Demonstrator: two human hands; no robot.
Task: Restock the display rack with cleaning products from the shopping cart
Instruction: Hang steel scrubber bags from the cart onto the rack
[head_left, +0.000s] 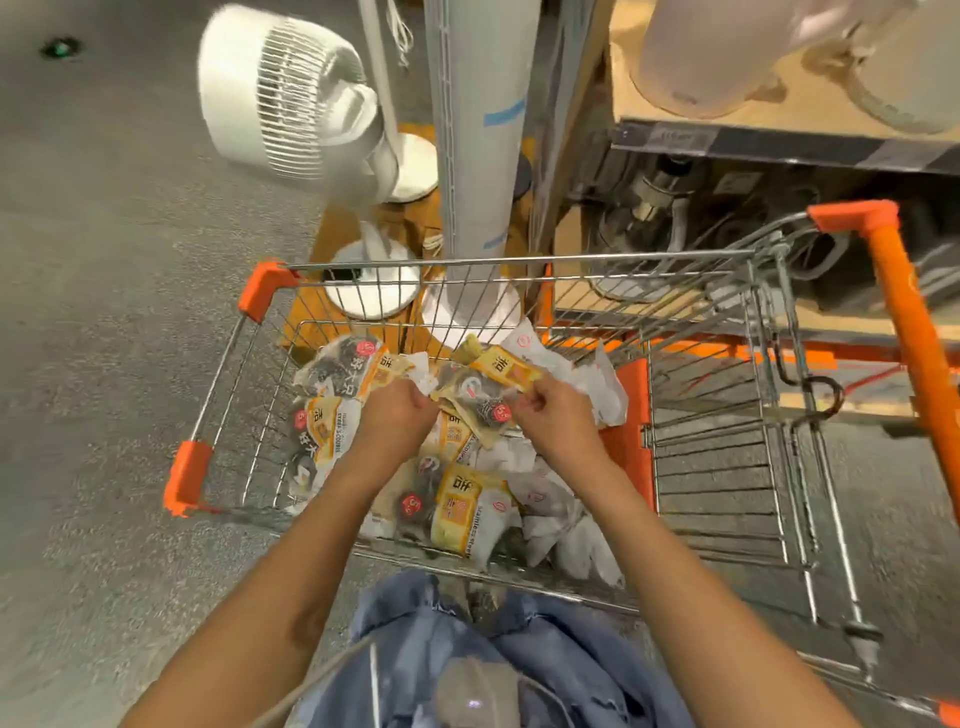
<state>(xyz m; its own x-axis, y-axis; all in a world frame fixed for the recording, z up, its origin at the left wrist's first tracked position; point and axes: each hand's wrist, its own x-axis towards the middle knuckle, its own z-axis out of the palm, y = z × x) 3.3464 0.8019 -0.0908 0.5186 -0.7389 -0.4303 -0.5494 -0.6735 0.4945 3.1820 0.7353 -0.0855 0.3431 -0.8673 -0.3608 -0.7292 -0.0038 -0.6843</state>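
Both hands, left and right, pinch scourer packets | shopping cart | lift packets clear, untangled.

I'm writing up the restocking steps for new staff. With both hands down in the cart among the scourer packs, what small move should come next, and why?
Probably lift the gripped packs clear of the pile. The left hand and right hand each pinch yellow-labelled scourer packs lying on the heap in the cart, and nothing sits on top of them. The display rack is not in view, so turning toward it would follow.
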